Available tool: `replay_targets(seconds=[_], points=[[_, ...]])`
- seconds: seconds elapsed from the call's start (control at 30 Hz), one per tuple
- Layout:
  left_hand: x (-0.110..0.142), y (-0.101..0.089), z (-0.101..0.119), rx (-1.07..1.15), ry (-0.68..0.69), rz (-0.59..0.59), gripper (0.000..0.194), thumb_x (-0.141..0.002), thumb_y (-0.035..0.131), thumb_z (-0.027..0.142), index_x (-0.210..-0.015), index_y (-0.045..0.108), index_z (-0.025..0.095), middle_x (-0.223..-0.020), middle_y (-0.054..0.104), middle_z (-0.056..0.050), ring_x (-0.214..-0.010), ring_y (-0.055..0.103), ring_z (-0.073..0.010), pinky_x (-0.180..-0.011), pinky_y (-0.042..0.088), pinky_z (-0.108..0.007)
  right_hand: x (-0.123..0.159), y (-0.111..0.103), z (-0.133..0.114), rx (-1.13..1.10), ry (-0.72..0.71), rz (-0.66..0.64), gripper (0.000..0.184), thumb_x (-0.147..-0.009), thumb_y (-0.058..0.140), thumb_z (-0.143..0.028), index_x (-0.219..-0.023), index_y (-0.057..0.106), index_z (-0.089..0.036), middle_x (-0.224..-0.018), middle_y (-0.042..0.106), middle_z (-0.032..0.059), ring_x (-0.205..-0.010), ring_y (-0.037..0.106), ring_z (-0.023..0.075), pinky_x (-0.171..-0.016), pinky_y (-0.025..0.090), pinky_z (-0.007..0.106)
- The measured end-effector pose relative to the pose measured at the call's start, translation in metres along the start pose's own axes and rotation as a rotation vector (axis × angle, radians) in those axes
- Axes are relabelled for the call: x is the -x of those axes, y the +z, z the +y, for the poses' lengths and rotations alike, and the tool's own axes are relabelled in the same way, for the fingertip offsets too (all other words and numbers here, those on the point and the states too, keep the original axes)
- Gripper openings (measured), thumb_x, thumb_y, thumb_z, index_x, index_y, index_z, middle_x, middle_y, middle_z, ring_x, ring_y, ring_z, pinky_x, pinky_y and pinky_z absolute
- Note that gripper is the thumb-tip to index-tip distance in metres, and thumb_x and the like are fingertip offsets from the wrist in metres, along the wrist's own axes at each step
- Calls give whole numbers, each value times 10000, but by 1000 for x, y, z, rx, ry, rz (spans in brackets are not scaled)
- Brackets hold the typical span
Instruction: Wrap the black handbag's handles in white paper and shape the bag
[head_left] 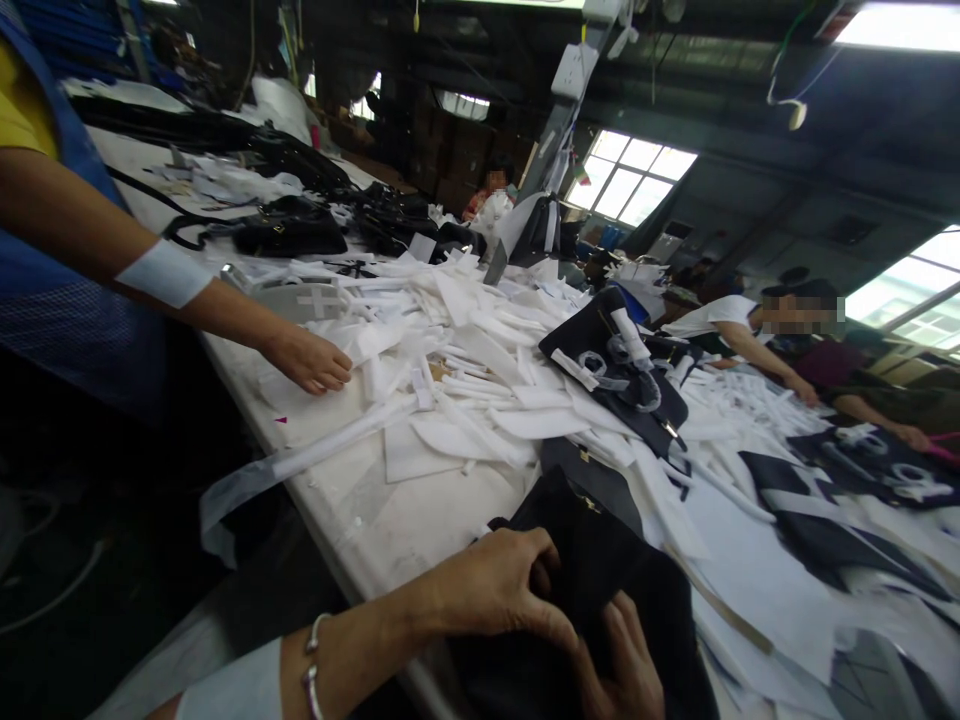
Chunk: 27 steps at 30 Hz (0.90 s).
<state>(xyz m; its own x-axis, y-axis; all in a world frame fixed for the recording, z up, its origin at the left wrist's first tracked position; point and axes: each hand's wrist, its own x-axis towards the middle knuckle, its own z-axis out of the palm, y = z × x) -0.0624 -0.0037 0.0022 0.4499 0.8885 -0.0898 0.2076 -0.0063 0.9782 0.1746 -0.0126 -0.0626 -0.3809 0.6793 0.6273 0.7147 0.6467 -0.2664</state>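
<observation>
Left hand [499, 585] and right hand [626, 665] clenched on soft black bag [600, 560] (matte); stiff white paper strips [465, 370] heaped beyond; co-worker's hand [307, 358] flat nearby.

The bag [600, 590] under the near left hand [499, 585] and right hand [626, 665] was plain black, with a small gold fitting. A silver bracelet [311, 665] ringed the left wrist, beside a pale blue-white sleeve cuff [232, 690]. The counter [397, 520] was white, strewn with white paper strips [465, 390]. Further right lay another black bag [615, 370] wrapped in white bands. On the far left, black bags [289, 230] lay in a row. The co-worker's hand [307, 358] on the left came from a blue checked apron [67, 300] over yellow, with a white cuff [165, 273].
</observation>
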Motion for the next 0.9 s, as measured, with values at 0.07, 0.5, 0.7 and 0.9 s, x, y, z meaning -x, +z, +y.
replay_targets(seconds=[0.07,0.5,0.7,0.9], points=[[-4,6,5,-145,-21,56,556,-559,833,522,-979,614,231,-842,668,28,-707,596,-164,-556,373,-223,-2,0,-1,22,-32,-2,315,-924,509,-383,-1193,570,-230,-1057,640,110,-893,669,277,-717,598,374],[-15,16,9,-374,-57,133,254,-733,640,398,-901,546,232,-801,640,4,-720,606,-204,-553,340,-256,-3,3,-1,18,-51,24,318,-906,539,-379,-1189,586,-243,-1141,637,110,-951,667,289,-746,602,391],[-17,2,7,-205,-34,107,123,-734,543,301,-780,466,217,-705,519,41,-658,486,-140,-557,331,-240,0,0,-3,61,-50,-34,435,-896,555,-319,-1315,488,-226,-1256,570,143,-1089,614,311,-825,586,443],[-15,-9,22,-413,-5,167,36,-768,470,221,-785,437,216,-743,541,13,-694,511,-168,-628,351,-282,-4,-1,-14,108,-86,15,447,-913,530,-331,-1345,466,-233,-1259,571,142,-1138,563,338,-842,550,509]])
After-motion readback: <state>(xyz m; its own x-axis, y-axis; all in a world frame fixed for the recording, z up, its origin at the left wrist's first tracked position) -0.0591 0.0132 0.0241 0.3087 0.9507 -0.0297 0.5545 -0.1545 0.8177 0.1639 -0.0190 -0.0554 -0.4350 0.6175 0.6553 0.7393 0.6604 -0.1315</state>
